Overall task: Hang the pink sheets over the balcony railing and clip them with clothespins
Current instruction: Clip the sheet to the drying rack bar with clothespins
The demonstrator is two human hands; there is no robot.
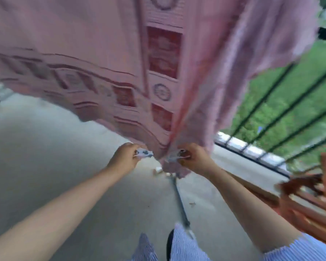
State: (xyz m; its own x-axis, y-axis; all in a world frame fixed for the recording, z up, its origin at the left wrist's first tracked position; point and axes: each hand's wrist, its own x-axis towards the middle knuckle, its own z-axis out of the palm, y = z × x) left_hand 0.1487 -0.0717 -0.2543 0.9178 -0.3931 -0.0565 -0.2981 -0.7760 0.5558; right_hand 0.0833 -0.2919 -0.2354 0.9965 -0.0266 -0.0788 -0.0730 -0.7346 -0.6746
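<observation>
Most of the view is pink sheet (94, 53), hanging in blurred folds from above and narrowing down to a gathered point right between the person's two hands. A band of darker squares and round motifs runs down it. Behind the sheet on the right, the railing (282, 102) shows as dark slanted bars against green grass, well apart from the hands. Below lies the pale floor (45, 157). At the far right, a reddish-brown cloth (309, 204) blurs past. Both bare arms reach forward from striped sleeves. The left hand (123, 159) sits just left of the sheet's lowest folds, fingers curled round a pale clothespin (144, 153) that points toward the fabric; whether its tip touches the cloth is lost in the blur. The right hand (193, 159) is just right of the same gathered point, fingers closed on a second clothespin (174, 157) that meets the sheet's edge. A thin grey pole (179, 198) slants along the floor beneath the hands, with small pale bits (158, 170) lying near its far end.
</observation>
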